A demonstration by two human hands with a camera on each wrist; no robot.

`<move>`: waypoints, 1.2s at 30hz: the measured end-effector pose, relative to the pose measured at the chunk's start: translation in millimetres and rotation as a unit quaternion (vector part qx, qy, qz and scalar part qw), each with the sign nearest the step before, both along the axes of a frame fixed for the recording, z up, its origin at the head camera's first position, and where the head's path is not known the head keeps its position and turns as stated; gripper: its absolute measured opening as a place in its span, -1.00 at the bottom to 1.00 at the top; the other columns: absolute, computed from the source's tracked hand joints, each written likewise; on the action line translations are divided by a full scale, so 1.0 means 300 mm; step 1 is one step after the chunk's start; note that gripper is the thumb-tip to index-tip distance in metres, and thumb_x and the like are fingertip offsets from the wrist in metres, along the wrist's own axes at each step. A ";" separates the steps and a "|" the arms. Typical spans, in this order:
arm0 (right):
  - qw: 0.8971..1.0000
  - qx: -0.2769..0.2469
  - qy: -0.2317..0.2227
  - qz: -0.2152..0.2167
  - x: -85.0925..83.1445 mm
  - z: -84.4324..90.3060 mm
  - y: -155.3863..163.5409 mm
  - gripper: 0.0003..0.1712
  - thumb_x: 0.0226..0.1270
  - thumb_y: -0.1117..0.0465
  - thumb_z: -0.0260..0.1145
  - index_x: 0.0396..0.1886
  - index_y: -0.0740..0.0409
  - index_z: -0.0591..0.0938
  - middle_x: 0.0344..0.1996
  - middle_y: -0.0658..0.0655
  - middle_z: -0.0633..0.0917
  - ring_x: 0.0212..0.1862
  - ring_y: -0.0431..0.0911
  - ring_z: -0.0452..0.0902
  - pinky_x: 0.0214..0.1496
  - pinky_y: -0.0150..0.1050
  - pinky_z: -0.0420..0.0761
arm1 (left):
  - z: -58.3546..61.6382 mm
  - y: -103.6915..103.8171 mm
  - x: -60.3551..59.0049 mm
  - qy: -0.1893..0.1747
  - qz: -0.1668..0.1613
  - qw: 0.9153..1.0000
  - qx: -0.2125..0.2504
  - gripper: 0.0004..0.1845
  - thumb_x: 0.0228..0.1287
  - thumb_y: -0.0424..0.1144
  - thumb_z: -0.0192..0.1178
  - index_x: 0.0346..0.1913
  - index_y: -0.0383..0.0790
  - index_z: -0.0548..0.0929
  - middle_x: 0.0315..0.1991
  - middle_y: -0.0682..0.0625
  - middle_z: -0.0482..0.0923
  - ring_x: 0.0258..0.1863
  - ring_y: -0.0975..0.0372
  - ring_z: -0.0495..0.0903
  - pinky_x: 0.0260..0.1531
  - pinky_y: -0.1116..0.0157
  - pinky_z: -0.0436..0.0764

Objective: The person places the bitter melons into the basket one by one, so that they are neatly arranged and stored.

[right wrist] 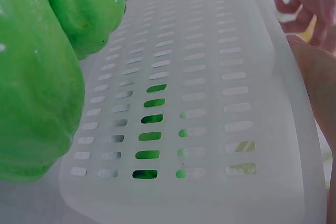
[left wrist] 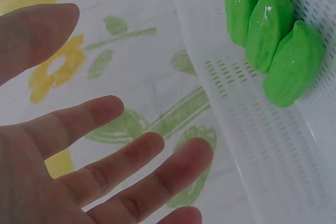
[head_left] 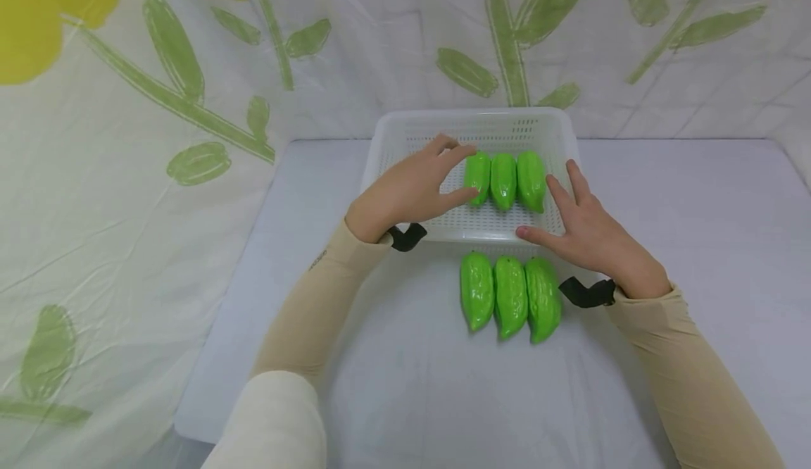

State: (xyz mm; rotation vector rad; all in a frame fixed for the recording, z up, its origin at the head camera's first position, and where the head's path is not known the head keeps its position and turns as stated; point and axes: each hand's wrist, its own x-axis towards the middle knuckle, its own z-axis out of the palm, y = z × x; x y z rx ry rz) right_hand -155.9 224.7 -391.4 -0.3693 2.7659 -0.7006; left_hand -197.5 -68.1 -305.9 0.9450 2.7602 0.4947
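Observation:
Three glossy green, ridged vegetables [head_left: 503, 182] with pointed tips, their kind uncertain, lie side by side in a white perforated plastic basket [head_left: 472, 234]. Over the basket's left half is my left hand [head_left: 410, 184], its thumb and fingers apart and holding nothing; they overlap the leftmost vegetable in the head view. My right hand [head_left: 592, 236] spreads its fingers at the basket's right side, also holding nothing, with the thumb across the front rim. Three more such vegetables [head_left: 510, 296] lie in a row on the table just in front of the basket, left of the right wrist.
A pale cloth covers the table [head_left: 405, 391]. Behind the basket hangs a white curtain [head_left: 374, 39] with yellow flowers and green leaves, which also runs down the left side. Black straps [head_left: 588, 291] circle both wrists.

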 end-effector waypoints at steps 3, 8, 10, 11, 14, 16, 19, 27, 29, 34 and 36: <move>1.000 0.001 0.001 -0.001 0.001 0.000 0.000 0.34 0.36 -0.50 0.21 0.71 0.21 -0.21 0.64 0.15 -0.58 0.59 0.55 -0.13 0.46 0.53 0.13 | -0.019 -0.043 0.037 0.017 0.006 1.000 0.017 -0.30 0.54 0.13 0.15 0.58 -0.11 0.33 0.47 -0.11 0.29 0.22 0.10 0.57 0.24 0.14 0.59; 1.000 0.002 0.000 -0.002 0.003 0.002 0.003 0.34 0.36 -0.50 0.21 0.71 0.19 -0.23 0.64 0.14 -0.58 0.59 0.54 -0.14 0.47 0.52 0.11 | -0.061 -0.108 0.089 0.068 0.019 0.996 0.046 -0.35 0.51 0.07 0.22 0.50 -0.20 0.44 0.41 -0.13 0.39 0.17 0.07 0.58 0.21 0.15 0.60; 1.000 0.002 -0.002 -0.002 0.003 0.003 0.005 0.34 0.37 -0.50 0.21 0.71 0.18 -0.24 0.64 0.13 -0.59 0.60 0.54 -0.15 0.47 0.52 0.11 | -0.077 -0.126 0.103 0.085 0.027 0.995 0.055 -0.37 0.50 0.06 0.24 0.47 -0.21 0.48 0.39 -0.13 0.42 0.18 0.05 0.58 0.20 0.14 0.60; 1.000 0.002 -0.002 -0.003 0.004 0.003 0.006 0.34 0.37 -0.50 0.21 0.71 0.18 -0.24 0.64 0.13 -0.59 0.60 0.54 -0.16 0.47 0.52 0.11 | -0.085 -0.133 0.109 0.092 0.031 0.994 0.058 -0.38 0.50 0.05 0.24 0.46 -0.21 0.49 0.38 -0.13 0.43 0.20 0.05 0.57 0.21 0.13 0.60; 1.000 0.002 -0.002 -0.003 0.003 0.003 0.007 0.34 0.37 -0.49 0.21 0.71 0.17 -0.24 0.64 0.13 -0.59 0.60 0.53 -0.17 0.47 0.52 0.10 | -0.108 -0.153 0.119 0.111 0.040 0.990 0.070 -0.40 0.50 0.03 0.24 0.43 -0.23 0.51 0.35 -0.14 0.47 0.22 0.02 0.56 0.23 0.10 0.58; 1.000 0.002 -0.002 -0.002 0.004 0.002 0.007 0.34 0.37 -0.49 0.21 0.71 0.17 -0.24 0.64 0.13 -0.59 0.60 0.53 -0.17 0.47 0.53 0.10 | -0.124 -0.167 0.125 0.121 0.045 0.989 0.079 -0.42 0.49 0.01 0.25 0.41 -0.25 0.53 0.33 -0.16 0.49 0.23 0.00 0.56 0.25 0.08 0.57; 1.000 0.001 -0.004 0.000 0.005 0.000 0.007 0.33 0.37 -0.49 0.20 0.71 0.16 -0.25 0.64 0.12 -0.59 0.60 0.53 -0.17 0.47 0.52 0.10 | -0.146 -0.188 0.136 0.130 0.057 0.986 0.087 -0.43 0.48 -0.01 0.26 0.39 -0.26 0.55 0.31 -0.18 0.51 0.25 -0.02 0.56 0.28 0.04 0.56; 1.000 0.002 -0.002 0.001 0.009 -0.006 0.002 0.32 0.39 -0.48 0.20 0.71 0.18 -0.24 0.64 0.14 -0.58 0.60 0.54 -0.15 0.47 0.52 0.12 | -0.200 -0.216 0.169 0.167 0.058 0.978 0.109 -0.47 0.45 -0.05 0.30 0.35 -0.26 0.58 0.29 -0.19 0.53 0.16 -0.02 0.61 0.17 0.03 0.62; 1.000 0.001 0.001 0.001 0.009 -0.006 0.001 0.32 0.39 -0.47 0.21 0.71 0.19 -0.24 0.64 0.15 -0.58 0.60 0.54 -0.15 0.47 0.52 0.12 | -0.210 -0.222 0.178 0.180 0.059 0.976 0.112 -0.48 0.43 -0.07 0.31 0.34 -0.26 0.59 0.28 -0.18 0.53 0.12 -0.01 0.61 0.13 0.04 0.63; 1.000 0.000 0.004 0.001 0.007 -0.002 -0.002 0.33 0.38 -0.47 0.22 0.71 0.19 -0.23 0.64 0.14 -0.58 0.60 0.53 -0.15 0.47 0.52 0.12 | -0.231 -0.242 0.203 0.194 0.063 0.971 0.121 -0.48 0.41 -0.11 0.34 0.33 -0.26 0.60 0.26 -0.17 0.54 0.08 -0.01 0.61 0.08 0.06 0.64; 1.000 0.000 0.004 0.002 0.005 0.000 -0.003 0.33 0.38 -0.47 0.22 0.71 0.19 -0.23 0.64 0.14 -0.59 0.60 0.53 -0.15 0.47 0.52 0.12 | -0.236 -0.245 0.213 0.198 0.054 0.970 0.127 -0.48 0.41 -0.10 0.33 0.33 -0.27 0.60 0.27 -0.18 0.54 0.07 0.00 0.62 0.07 0.07 0.65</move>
